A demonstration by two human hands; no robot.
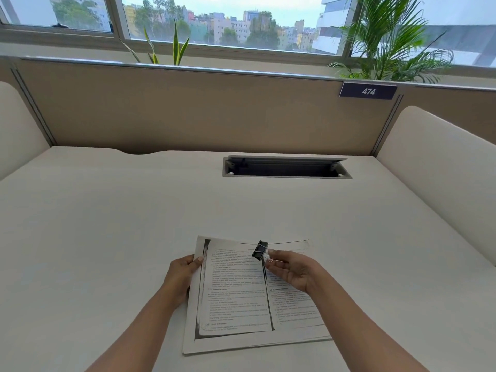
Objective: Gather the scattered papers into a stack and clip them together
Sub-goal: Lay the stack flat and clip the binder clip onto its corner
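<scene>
A stack of printed papers (236,299) lies on the white desk (134,224), near its front edge. My left hand (182,275) grips the stack's left edge, thumb on top. My right hand (291,269) hovers over the stack's upper right part and pinches the wire handles of a black binder clip (260,250). The clip hangs just above the top sheet near its far edge; whether its jaws touch the paper cannot be told.
A grey cable slot (285,167) with its flap open sits in the desk at the back right. A beige partition (201,111) closes the far side, with white side panels left and right. Plants stand behind the partition by the window.
</scene>
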